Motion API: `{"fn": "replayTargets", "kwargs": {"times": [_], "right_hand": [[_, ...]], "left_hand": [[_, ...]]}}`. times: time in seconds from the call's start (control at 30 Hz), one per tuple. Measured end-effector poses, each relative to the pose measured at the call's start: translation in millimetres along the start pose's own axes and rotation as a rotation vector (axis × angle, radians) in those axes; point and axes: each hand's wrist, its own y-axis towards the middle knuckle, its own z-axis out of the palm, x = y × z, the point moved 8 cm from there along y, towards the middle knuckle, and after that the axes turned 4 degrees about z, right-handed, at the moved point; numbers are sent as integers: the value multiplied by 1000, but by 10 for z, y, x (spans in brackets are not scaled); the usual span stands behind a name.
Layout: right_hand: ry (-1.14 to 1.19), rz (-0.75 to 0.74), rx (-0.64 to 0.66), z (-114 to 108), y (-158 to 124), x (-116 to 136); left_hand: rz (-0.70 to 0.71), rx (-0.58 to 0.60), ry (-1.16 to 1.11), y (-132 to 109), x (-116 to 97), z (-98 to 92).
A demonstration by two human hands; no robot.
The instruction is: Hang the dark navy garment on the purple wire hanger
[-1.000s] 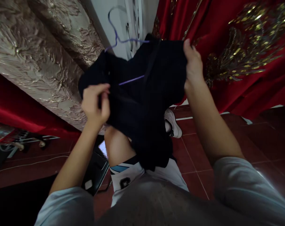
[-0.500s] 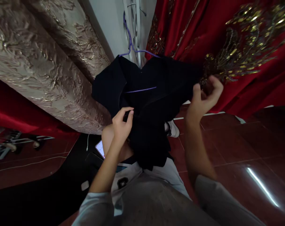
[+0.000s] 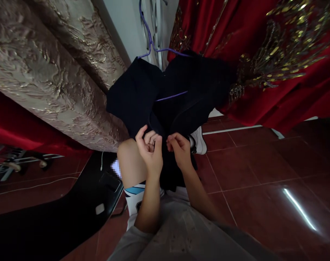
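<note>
Dark garment [image 3: 134, 94] on purple hanger [image 3: 149, 40] drapes over your lap [image 3: 134, 202], front edge [image 3: 155, 122] by your half-curled left hand [image 3: 152, 152] and right hand [image 3: 182, 152], right fingertips together, any pinch unclear, tiled floor [image 3: 252, 159] stretching rightward.

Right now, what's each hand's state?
Left hand: half-curled at the dark garment; hold can't be told.
Right hand: pinched closed; whether on the garment can't be told.
</note>
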Motion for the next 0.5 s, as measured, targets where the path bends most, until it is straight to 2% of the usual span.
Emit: {"fn": "replayTargets", "kwargs": {"times": [0.07, 0.1, 0.23, 0.3, 0.4, 0.5], "right_hand": [[12, 37, 1, -8, -4, -34], [9, 57, 15, -6, -8, -57], [-76, 126, 128, 35, 28, -80], [-139, 137, 197, 90, 121, 5], [-148, 56, 208, 203, 407, 364], [-41, -162, 56, 282, 759, 970]], "left_hand": [[15, -3, -33, -35, 97, -19], [-2, 33, -52, -54, 172, -3], [-135, 267, -117, -135, 461, 132], [-130, 262, -149, -128, 520, 145], [-82, 176, -113, -94, 624, 194], [-43, 152, 37, -64, 780, 333]]}}
